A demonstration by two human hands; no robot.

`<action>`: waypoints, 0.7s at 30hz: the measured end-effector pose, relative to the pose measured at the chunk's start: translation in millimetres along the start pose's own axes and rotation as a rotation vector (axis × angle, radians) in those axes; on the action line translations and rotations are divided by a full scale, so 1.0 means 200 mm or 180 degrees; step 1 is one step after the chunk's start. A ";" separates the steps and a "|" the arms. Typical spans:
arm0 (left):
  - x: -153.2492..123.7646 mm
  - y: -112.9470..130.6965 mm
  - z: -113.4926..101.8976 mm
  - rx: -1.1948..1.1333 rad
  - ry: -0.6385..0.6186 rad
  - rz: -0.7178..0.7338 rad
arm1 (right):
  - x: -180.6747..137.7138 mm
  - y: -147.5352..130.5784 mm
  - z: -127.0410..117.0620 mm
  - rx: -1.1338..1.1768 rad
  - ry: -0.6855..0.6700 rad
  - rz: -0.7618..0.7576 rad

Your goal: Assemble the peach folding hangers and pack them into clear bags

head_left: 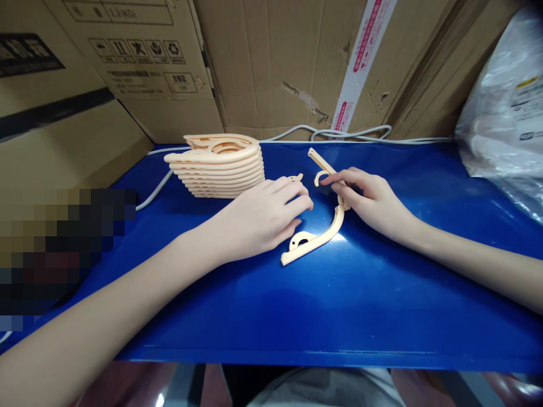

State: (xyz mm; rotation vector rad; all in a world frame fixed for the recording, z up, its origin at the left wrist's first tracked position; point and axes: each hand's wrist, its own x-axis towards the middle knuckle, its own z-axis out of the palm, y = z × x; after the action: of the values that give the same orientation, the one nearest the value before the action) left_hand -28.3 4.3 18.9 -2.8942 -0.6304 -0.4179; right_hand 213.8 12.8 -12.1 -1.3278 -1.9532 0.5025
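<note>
My right hand (369, 200) pinches a cream plastic folding hanger (318, 240) near its middle joint, its fingers hiding part of it. One arm of the hanger points up and away; the other curves down to the left. A small curved hook (319, 178) shows beside my right fingertips. Left of it, my left hand (267, 217) hovers palm down with fingers bent and apart. A small cream piece with dark dots (297, 178) peeks out beyond its fingers; whether they touch it is hidden. Close behind my left hand stands a stack of folded cream hangers (220, 169).
Everything rests on a blue table (297, 316). Large cardboard boxes (271, 68) stand along its back and left. A white cable (284, 134) runs across the rear edge. Clear plastic wrapping (504, 113) bulges at the right. Pixelated blocks cover the left side.
</note>
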 end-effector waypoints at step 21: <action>-0.02 0.02 -0.02 -0.0231 -0.0204 -0.0031 | -0.01 -0.04 -0.02 -0.0360 -0.0520 -0.1040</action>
State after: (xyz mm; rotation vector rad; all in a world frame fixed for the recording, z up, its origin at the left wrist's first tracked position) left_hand -30.6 -0.9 21.9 -2.9851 -0.6525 -0.3578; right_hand 211.2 6.5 -5.0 -1.0297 -2.3088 0.3533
